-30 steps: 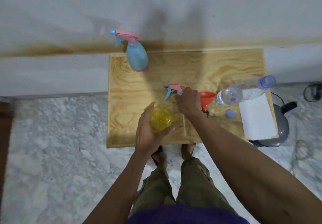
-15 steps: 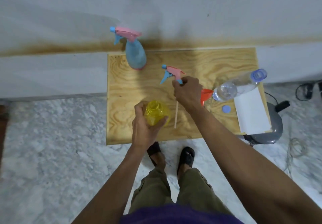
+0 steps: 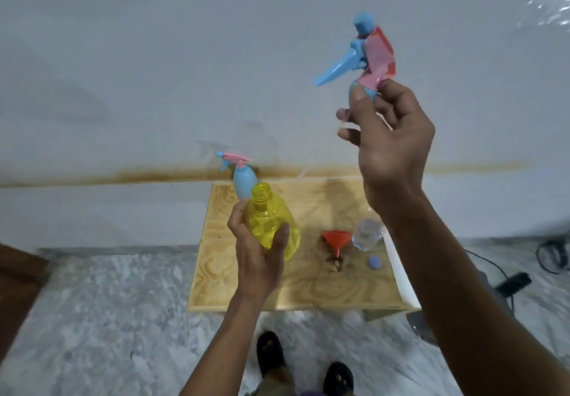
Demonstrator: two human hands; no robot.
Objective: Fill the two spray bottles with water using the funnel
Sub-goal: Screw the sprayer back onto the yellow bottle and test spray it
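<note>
My left hand [image 3: 257, 260] grips the yellow spray bottle [image 3: 271, 221], lifted above the wooden table [image 3: 311, 291] with its neck uncapped. My right hand [image 3: 388, 152] holds the pink and blue spray head [image 3: 364, 53] high in front of the wall, pinched at its collar. A blue spray bottle [image 3: 243, 180] with its head on stands at the table's back left corner. The orange funnel [image 3: 336, 240] lies on the table to the right of the yellow bottle. A clear water bottle [image 3: 367, 234] lies beside the funnel, mostly hidden by my right arm.
A small blue cap [image 3: 374, 262] lies near the funnel. A white sheet [image 3: 401, 275] covers the table's right edge. A grey appliance with black cables [image 3: 512, 283] sits on the marble floor at right. My feet [image 3: 271, 352] stand close to the table's front edge.
My right hand has pulled the spray head out of the yellow bottle and raised it high. My left hand has lifted the yellow bottle off the table. The view has tilted up.
</note>
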